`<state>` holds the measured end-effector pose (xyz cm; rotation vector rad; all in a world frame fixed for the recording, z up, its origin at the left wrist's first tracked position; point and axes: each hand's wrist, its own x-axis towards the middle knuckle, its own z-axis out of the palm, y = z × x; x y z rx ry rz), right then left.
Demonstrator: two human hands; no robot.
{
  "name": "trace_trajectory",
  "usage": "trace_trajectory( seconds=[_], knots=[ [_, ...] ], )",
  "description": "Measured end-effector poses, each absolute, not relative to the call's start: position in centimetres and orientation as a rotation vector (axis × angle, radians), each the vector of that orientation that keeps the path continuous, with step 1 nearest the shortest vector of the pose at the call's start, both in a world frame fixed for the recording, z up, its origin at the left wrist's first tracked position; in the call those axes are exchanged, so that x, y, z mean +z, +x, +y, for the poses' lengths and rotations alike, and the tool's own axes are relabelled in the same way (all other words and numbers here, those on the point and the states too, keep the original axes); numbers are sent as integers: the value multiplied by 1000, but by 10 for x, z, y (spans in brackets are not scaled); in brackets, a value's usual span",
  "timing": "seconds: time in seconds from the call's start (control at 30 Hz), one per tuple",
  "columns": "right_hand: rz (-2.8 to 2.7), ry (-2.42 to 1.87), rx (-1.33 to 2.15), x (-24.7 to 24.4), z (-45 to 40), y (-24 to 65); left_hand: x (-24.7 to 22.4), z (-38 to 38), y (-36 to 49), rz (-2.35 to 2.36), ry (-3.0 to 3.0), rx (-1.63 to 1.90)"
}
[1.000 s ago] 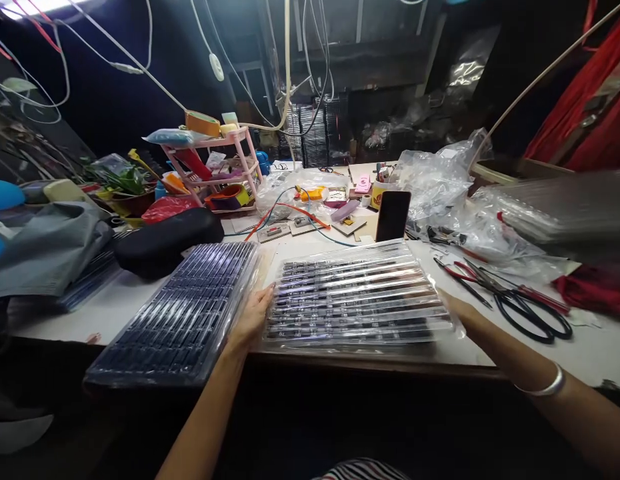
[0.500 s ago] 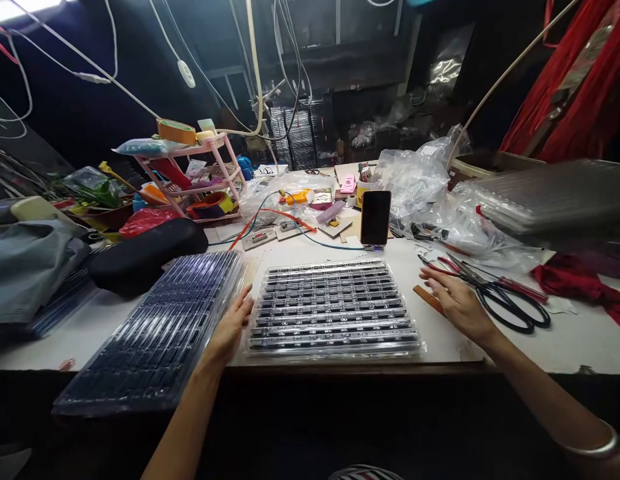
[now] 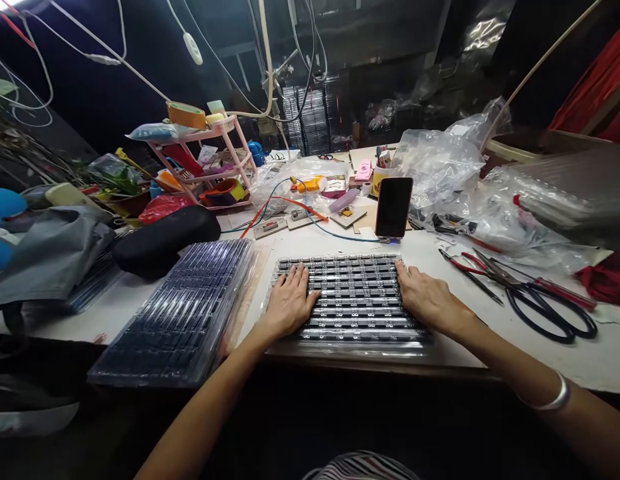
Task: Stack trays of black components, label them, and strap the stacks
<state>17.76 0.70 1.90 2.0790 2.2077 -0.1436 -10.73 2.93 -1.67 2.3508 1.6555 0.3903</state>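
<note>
A clear plastic tray (image 3: 355, 350) lies flat in front of me, filled with rows of dark, narrow strips that look like circuit boards. My left hand (image 3: 290, 303) rests on the tray's left part, palm down with fingers stretched out. At the tray's right edge lies my right hand (image 3: 425, 297), its fingers extended and touching the ends of the rows. To the left, a stack of similar filled trays (image 3: 175, 313) sits at an angle and overhangs the table's front edge. Part of the rows is hidden under my hands.
A phone (image 3: 393, 208) stands upright behind the tray. Scissors (image 3: 550, 310), pliers (image 3: 475, 263) and tweezers lie to the right. A black case (image 3: 167, 240) and a pink rack (image 3: 230, 150) are at the left. Plastic bags (image 3: 435, 163) pile up at the back right.
My left hand has moved from beside the tray onto its left part. My right hand has come left from the table to the tray's right edge. The view has shifted slightly.
</note>
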Motion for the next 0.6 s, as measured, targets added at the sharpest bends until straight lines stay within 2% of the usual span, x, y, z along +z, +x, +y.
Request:
trace_trajectory(
  seconds=[0.17,0.33,0.47,0.6],
  knots=[
    [2193,2158,-223,17,5,187,-11,36,-126,1531,2321,405],
    [2204,2285,-450,17,1,193,-11,41,-160,1942,1934,662],
    [2159,2317,-520,25,5,189,-12,45,-177,1768,1529,656],
    [2171,2303,-538,32,3,187,-10,46,-176,1708,1437,707]
  ],
)
